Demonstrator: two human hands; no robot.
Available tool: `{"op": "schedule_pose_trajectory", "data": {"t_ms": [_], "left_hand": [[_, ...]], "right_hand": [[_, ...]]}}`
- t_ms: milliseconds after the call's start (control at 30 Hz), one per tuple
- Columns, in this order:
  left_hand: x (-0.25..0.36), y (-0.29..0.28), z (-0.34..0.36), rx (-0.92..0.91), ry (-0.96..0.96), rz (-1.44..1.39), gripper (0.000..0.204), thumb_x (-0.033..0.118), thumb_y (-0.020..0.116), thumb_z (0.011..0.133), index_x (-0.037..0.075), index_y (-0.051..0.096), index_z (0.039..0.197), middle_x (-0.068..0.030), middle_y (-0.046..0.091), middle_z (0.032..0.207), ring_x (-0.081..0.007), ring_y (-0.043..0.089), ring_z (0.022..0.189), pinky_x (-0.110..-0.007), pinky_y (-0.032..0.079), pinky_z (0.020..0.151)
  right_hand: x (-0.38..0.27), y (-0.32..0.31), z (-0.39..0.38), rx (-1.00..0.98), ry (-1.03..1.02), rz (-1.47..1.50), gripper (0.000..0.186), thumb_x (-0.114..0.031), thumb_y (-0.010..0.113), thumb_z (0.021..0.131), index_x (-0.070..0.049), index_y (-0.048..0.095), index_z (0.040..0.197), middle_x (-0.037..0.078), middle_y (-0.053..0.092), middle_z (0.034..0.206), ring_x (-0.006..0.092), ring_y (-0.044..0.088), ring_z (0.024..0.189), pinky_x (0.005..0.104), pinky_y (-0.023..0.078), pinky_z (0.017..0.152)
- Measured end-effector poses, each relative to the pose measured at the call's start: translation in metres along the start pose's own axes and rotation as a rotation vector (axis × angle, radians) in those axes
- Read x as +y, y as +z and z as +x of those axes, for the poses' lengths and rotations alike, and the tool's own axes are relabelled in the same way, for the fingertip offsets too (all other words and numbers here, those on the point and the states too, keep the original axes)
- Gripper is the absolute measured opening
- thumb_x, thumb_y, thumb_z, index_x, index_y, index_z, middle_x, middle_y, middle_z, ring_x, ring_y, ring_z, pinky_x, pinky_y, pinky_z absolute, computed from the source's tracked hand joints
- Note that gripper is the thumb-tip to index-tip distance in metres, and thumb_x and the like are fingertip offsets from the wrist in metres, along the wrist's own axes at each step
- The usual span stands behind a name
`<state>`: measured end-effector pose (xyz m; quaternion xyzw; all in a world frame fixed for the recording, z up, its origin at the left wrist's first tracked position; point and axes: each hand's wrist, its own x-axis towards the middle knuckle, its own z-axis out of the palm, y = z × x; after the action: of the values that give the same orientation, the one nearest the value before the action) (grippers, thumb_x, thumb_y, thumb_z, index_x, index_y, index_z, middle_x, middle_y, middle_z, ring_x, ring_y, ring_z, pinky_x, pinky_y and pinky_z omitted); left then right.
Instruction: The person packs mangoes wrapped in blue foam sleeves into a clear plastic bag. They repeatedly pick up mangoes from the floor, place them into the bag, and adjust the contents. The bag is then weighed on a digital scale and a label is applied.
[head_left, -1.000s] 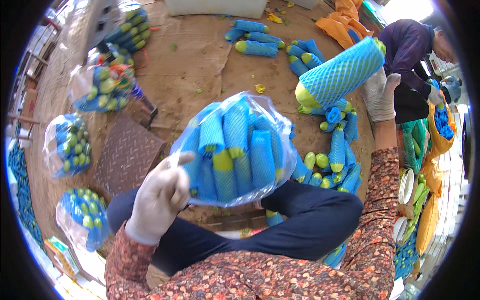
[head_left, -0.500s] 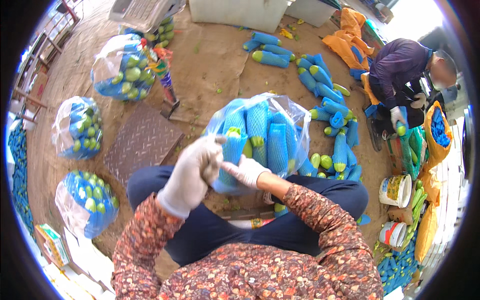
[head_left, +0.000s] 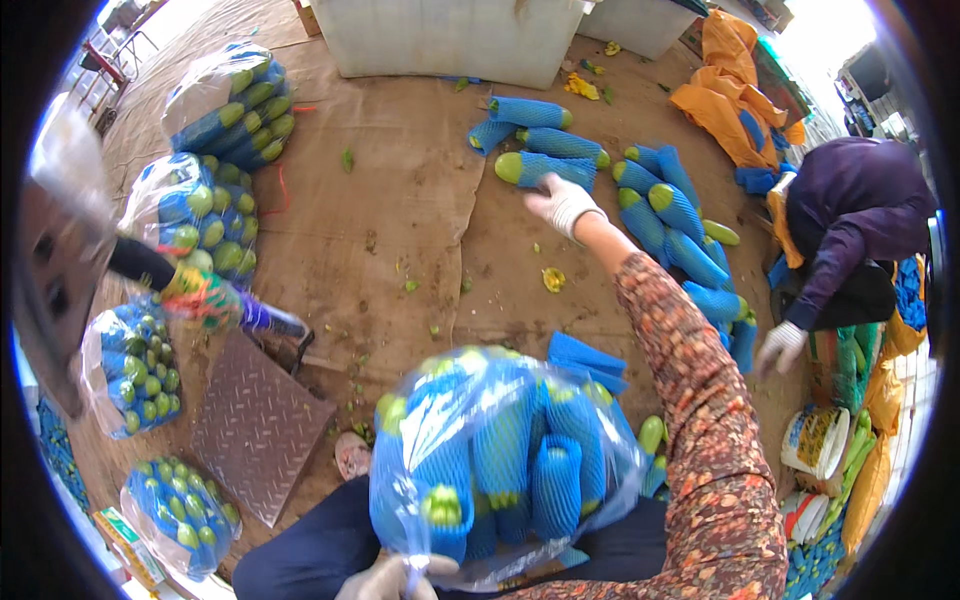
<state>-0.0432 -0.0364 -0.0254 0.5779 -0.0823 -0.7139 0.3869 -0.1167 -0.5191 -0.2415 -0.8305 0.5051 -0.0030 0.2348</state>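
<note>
My left hand (head_left: 390, 580), gloved in white, grips the lower edge of a clear plastic bag (head_left: 430, 440) at the bottom centre, full of green gourds in blue foam-net sleeves, lying over my legs. My gloved right hand (head_left: 555, 205) stretches forward with fingers apart, touching or just at the near side of a sleeved gourd (head_left: 530, 170) in a small loose group. More sleeved gourds (head_left: 665, 235) lie along the right of my forearm, with loose blue sleeves (head_left: 585, 360) behind the bag.
Left: filled bags (head_left: 205, 220) and a floor scale (head_left: 255, 430) with wrapped post. Back: white bins (head_left: 455, 40) and orange sacks (head_left: 720, 110). Right: a person (head_left: 855, 210) in dark purple bending with gloved hand low, buckets (head_left: 810, 450) and sacks.
My right hand has left the bag and reached forward to the far gourds. The bag and my left hand appear lower in view. The person at right has bent further down.
</note>
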Motion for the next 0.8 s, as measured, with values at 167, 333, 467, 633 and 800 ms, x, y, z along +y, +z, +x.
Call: {"op": "schedule_pose_trajectory", "data": {"t_ms": [167,333,467,633,800], "left_hand": [[0.023,-0.007,0.041,-0.07,-0.183,-0.005,0.05,0.011,0.066,0.093,-0.003,0.051,0.139,0.0049,0.055,0.085,-0.0022,0.048,0.069,-0.02,0.039,0.064],[0.029,-0.012,0.066,-0.079,-0.205,0.03,0.049,0.012,0.069,0.097,0.001,0.05,0.141,0.0046,0.055,0.085,-0.0018,0.049,0.071,-0.02,0.039,0.065],[0.027,-0.016,0.056,-0.124,-0.255,0.041,0.051,0.01,0.069,0.095,0.0,0.05,0.141,0.0042,0.055,0.085,-0.0025,0.049,0.073,-0.02,0.04,0.067],[0.004,-0.012,0.012,-0.046,-0.146,0.07,0.054,0.009,0.067,0.088,-0.006,0.05,0.137,0.0029,0.059,0.083,-0.0059,0.055,0.077,-0.021,0.045,0.079],[-0.03,-0.005,-0.03,0.149,0.176,0.059,0.055,0.018,0.061,0.085,-0.013,0.051,0.129,-0.0052,0.059,0.067,-0.0107,0.048,0.051,-0.024,0.038,0.05]], "right_hand": [[0.043,0.075,0.129,0.36,-0.151,-0.418,0.067,-0.022,0.07,0.089,-0.013,0.043,0.149,0.014,0.051,0.148,0.0364,0.045,0.141,0.0555,0.036,0.115],[0.035,0.1,0.148,0.062,0.002,-0.545,0.091,-0.024,0.083,0.079,-0.028,0.035,0.157,0.009,0.052,0.144,0.0331,0.05,0.137,0.058,0.037,0.112],[0.049,0.095,0.115,0.053,-0.139,-0.557,0.081,-0.03,0.084,0.074,-0.023,0.045,0.145,0.01,0.055,0.135,0.0333,0.058,0.126,0.0562,0.046,0.102],[0.075,0.011,0.025,0.35,-0.187,0.491,0.078,-0.025,0.092,0.068,-0.007,0.053,0.134,0.011,0.068,0.118,0.0235,0.067,0.106,0.0373,0.054,0.097],[0.058,-0.131,-0.169,0.128,-0.421,1.329,0.057,-0.019,0.074,0.096,-0.009,0.047,0.144,0.008,0.062,0.13,0.0216,0.061,0.122,0.0418,0.044,0.114]]}}
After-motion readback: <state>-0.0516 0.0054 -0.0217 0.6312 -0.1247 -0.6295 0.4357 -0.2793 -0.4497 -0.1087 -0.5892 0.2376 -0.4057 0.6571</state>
